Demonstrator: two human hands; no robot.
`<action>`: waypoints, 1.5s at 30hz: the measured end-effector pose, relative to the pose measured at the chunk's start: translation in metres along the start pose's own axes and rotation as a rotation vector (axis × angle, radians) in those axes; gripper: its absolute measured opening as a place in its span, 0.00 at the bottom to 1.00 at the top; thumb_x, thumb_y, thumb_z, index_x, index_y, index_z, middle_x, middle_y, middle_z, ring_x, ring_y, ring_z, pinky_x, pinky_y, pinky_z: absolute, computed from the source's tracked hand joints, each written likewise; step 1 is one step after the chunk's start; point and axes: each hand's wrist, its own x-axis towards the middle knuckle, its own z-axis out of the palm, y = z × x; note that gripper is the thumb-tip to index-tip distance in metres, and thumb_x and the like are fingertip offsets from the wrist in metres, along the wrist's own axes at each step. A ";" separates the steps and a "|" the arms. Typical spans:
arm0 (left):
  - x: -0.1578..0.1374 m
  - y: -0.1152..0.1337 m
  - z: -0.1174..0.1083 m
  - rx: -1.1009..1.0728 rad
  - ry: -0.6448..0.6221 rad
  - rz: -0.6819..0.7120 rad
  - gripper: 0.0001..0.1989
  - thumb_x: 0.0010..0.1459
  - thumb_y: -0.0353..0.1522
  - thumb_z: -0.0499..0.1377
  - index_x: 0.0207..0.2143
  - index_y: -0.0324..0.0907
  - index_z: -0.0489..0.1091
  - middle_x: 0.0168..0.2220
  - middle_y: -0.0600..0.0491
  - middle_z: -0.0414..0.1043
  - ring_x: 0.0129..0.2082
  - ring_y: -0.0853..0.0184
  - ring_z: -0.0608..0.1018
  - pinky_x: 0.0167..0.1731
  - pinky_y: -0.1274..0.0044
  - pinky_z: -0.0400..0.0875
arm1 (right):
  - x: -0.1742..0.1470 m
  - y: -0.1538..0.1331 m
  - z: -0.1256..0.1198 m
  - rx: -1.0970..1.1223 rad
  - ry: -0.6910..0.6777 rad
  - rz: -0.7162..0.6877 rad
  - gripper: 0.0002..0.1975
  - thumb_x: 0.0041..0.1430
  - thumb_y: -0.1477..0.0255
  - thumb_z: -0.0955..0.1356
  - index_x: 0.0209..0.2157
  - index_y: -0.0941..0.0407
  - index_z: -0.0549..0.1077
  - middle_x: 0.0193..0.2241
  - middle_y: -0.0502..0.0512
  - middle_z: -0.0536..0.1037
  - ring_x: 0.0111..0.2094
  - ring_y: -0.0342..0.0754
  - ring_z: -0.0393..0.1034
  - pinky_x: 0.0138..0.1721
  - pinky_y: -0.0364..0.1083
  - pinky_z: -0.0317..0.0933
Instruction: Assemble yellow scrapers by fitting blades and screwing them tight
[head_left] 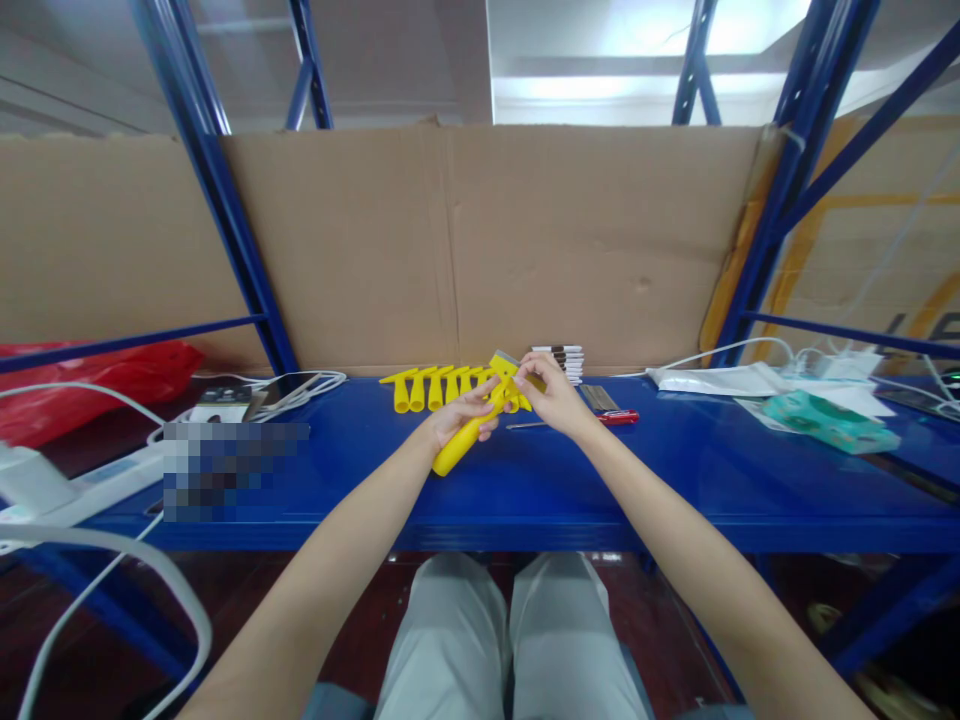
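My left hand [463, 415] is wrapped round the handle of a yellow scraper [459, 448], held tilted above the blue table. A thin metal edge shows at the scraper's head, up and to the right. At that head my right hand [553, 390] pinches with its fingertips. Whether a separate small part sits between those fingers is hidden. Behind my left hand, several yellow scraper pieces [418, 388] stand in a row along the cardboard. A screwdriver with a red handle [619, 417] lies beneath and beyond my right wrist.
Flat metal blades [598, 398] lie near a stack of black-and-white packets [564, 362]. Toward the right are a white plastic bag [712, 380] and a green packet [831, 422]. White cables and a power strip [97, 485] occupy the left, near a red bag [97, 390]. Cardboard [540, 250] walls the back.
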 end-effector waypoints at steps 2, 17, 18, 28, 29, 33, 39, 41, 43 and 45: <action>0.001 -0.001 -0.003 0.001 -0.034 0.009 0.38 0.48 0.22 0.61 0.61 0.50 0.55 0.31 0.55 0.71 0.15 0.77 0.66 0.15 0.83 0.60 | 0.000 -0.002 0.002 0.008 0.005 0.000 0.04 0.56 0.71 0.64 0.28 0.54 0.65 0.37 0.56 0.68 0.43 0.49 0.63 0.49 0.51 0.56; 0.002 -0.003 -0.003 -0.027 -0.101 0.010 0.37 0.49 0.22 0.62 0.60 0.51 0.57 0.32 0.54 0.71 0.16 0.77 0.66 0.14 0.84 0.57 | 0.000 0.005 0.004 0.099 -0.012 0.080 0.05 0.56 0.69 0.63 0.27 0.54 0.64 0.31 0.52 0.69 0.36 0.47 0.65 0.42 0.49 0.60; 0.001 -0.003 -0.003 -0.030 -0.099 0.011 0.38 0.49 0.22 0.62 0.61 0.51 0.56 0.32 0.54 0.70 0.16 0.77 0.66 0.14 0.84 0.57 | 0.000 0.005 0.004 0.109 -0.016 0.088 0.05 0.56 0.69 0.63 0.27 0.54 0.64 0.31 0.52 0.69 0.36 0.46 0.65 0.41 0.48 0.60; 0.001 -0.003 -0.003 -0.040 -0.098 0.006 0.39 0.48 0.22 0.61 0.61 0.53 0.55 0.32 0.55 0.69 0.16 0.78 0.65 0.14 0.85 0.55 | 0.000 0.004 0.003 0.094 -0.019 0.056 0.05 0.56 0.69 0.63 0.27 0.54 0.64 0.32 0.53 0.70 0.37 0.47 0.65 0.43 0.49 0.60; 0.001 -0.003 -0.003 -0.044 -0.095 0.002 0.39 0.48 0.22 0.61 0.61 0.53 0.55 0.32 0.55 0.69 0.16 0.78 0.64 0.14 0.85 0.54 | 0.000 0.003 0.003 0.085 -0.017 0.049 0.05 0.56 0.69 0.63 0.27 0.54 0.64 0.33 0.53 0.70 0.38 0.47 0.65 0.44 0.49 0.59; 0.001 -0.002 -0.004 -0.053 -0.098 -0.002 0.37 0.49 0.22 0.60 0.60 0.53 0.56 0.31 0.55 0.69 0.15 0.79 0.63 0.14 0.85 0.53 | 0.000 -0.002 0.004 0.047 -0.005 0.025 0.05 0.55 0.70 0.64 0.27 0.54 0.65 0.34 0.54 0.71 0.40 0.49 0.66 0.45 0.50 0.58; 0.001 -0.002 -0.004 -0.053 -0.123 0.018 0.38 0.47 0.22 0.62 0.58 0.54 0.58 0.32 0.55 0.70 0.16 0.78 0.65 0.14 0.85 0.54 | 0.000 -0.002 0.005 0.021 0.007 0.024 0.04 0.55 0.70 0.64 0.27 0.54 0.64 0.34 0.54 0.72 0.39 0.49 0.66 0.45 0.51 0.59; 0.002 -0.002 -0.004 -0.054 -0.127 0.022 0.38 0.46 0.22 0.63 0.58 0.54 0.59 0.32 0.55 0.70 0.16 0.78 0.65 0.14 0.85 0.54 | 0.000 -0.001 0.005 0.022 0.006 0.028 0.05 0.55 0.70 0.64 0.27 0.54 0.64 0.34 0.54 0.71 0.39 0.49 0.66 0.44 0.50 0.59; 0.002 -0.003 -0.005 -0.051 -0.123 0.020 0.38 0.47 0.22 0.62 0.59 0.54 0.58 0.32 0.55 0.70 0.16 0.78 0.65 0.14 0.85 0.54 | 0.000 0.000 0.005 0.024 0.006 0.029 0.05 0.56 0.70 0.64 0.27 0.54 0.64 0.33 0.54 0.71 0.39 0.48 0.66 0.44 0.50 0.59; 0.002 -0.003 -0.006 -0.046 -0.116 0.014 0.38 0.47 0.22 0.62 0.59 0.53 0.57 0.32 0.55 0.69 0.16 0.78 0.64 0.14 0.85 0.54 | 0.000 0.000 0.005 0.028 0.008 0.030 0.05 0.56 0.70 0.64 0.27 0.54 0.64 0.33 0.54 0.71 0.39 0.48 0.66 0.44 0.50 0.59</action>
